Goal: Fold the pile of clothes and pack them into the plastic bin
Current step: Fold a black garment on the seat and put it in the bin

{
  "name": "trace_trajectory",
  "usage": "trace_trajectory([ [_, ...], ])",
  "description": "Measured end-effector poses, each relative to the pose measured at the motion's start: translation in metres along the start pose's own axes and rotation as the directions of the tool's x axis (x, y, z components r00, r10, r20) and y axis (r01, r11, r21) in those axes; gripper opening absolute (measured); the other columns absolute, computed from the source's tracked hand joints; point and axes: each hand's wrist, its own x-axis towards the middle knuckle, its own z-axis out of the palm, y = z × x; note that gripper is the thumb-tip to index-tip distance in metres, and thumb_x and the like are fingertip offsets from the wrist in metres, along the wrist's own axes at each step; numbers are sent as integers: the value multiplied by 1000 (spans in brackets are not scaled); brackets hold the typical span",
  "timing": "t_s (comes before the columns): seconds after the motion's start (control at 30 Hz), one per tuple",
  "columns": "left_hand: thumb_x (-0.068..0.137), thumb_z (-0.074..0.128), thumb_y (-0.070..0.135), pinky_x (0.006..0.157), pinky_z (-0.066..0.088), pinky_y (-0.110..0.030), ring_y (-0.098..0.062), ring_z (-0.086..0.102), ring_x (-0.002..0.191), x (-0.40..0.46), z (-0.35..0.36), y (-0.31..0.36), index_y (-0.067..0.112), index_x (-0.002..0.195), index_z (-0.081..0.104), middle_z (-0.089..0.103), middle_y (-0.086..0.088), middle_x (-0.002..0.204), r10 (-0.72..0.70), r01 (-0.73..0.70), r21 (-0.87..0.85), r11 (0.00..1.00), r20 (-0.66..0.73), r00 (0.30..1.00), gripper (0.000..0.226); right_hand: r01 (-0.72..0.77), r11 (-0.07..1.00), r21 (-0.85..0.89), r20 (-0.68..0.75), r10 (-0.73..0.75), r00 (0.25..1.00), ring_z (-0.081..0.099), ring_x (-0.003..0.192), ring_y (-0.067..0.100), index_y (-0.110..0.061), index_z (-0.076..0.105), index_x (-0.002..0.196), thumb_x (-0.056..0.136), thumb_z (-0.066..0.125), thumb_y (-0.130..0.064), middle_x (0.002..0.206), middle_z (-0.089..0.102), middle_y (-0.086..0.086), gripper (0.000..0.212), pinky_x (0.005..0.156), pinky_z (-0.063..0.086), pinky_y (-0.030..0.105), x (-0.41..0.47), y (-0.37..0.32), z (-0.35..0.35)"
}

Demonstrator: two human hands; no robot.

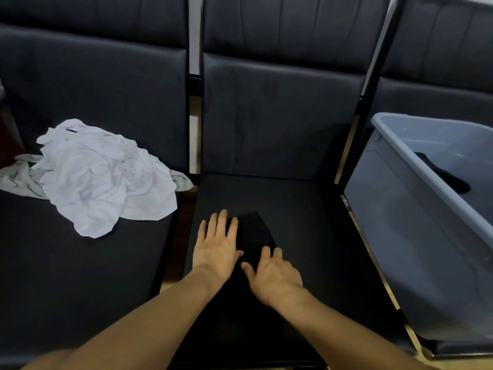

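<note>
A black garment (257, 231), folded into a narrow strip, lies on the seat of the middle dark chair (306, 209). My left hand (217, 244) presses flat on its left part with straight fingers. My right hand (274, 276) rests on the garment's near right part, fingers spread and slightly bent. A crumpled pile of white clothes (101, 177) sits on the left chair's seat. The grey plastic bin (426, 222) stands on the right chair, with a dark garment (442, 174) inside it.
Three dark padded chairs stand side by side, with narrow gaps between them showing a light floor. The left chair's seat (66, 276) extends in front of the white pile. A dark brown object (8, 137) sits at the far left edge.
</note>
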Motion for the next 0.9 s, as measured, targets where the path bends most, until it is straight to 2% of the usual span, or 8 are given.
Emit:
trace_trajectory([
  [0.13,87,62,61,116,29,-45,-31,20,144,2,-8,-7,18,155,17,15,-11,156,-215,219,-249,943,45,976,92,-129,972,196,36,124,992,59,118,33,-18,48,132,98,35,-66,129,61,13,60,94,47,41,17,18,-23],
  [0.23,88,60,63,110,34,-45,-32,24,140,2,-13,-2,12,148,19,21,-11,149,-445,517,-448,729,263,856,88,-231,881,413,29,241,970,62,111,27,-20,55,124,97,46,-62,120,65,6,51,92,50,38,36,39,-32],
  [0.3,91,57,62,110,34,-44,-31,23,140,2,-13,6,8,145,18,21,-12,148,-492,635,-451,627,403,772,86,-262,798,543,87,257,963,63,106,22,-20,58,126,95,54,-58,115,65,3,49,91,52,38,44,43,-26],
  [0.4,96,56,52,108,36,-40,-32,29,138,-2,-6,19,4,143,21,25,-14,147,-427,592,-462,660,418,802,75,-252,711,656,112,238,965,65,109,23,-19,58,132,90,65,-56,120,67,4,57,99,53,41,48,37,-12],
  [0.53,101,54,35,98,45,-39,-33,46,128,-9,1,24,5,134,35,40,-13,138,-339,437,-492,753,280,898,48,-205,725,658,63,218,974,62,117,23,-20,51,142,89,71,-50,132,63,5,64,101,52,39,47,32,-5],
  [0.63,102,53,26,91,49,-38,-32,56,118,-8,3,22,7,130,44,48,-12,131,-270,353,-524,775,231,935,35,-186,722,667,53,203,978,62,118,22,-19,49,145,91,71,-46,133,62,5,64,101,52,36,47,34,-3],
  [0.8,103,51,24,95,49,-34,-28,57,115,1,-3,21,8,132,47,53,-13,130,-209,331,-669,665,258,943,34,-113,706,699,-18,176,984,60,121,21,-19,51,143,95,67,-41,136,61,4,55,101,51,33,39,39,-12],
  [0.9,101,56,25,97,45,-29,-26,56,122,3,-23,27,10,137,48,57,-8,130,-188,263,-767,586,187,964,39,-24,695,719,-119,157,980,58,126,20,-20,52,142,95,67,-41,138,59,3,53,102,49,32,30,46,-33],
])
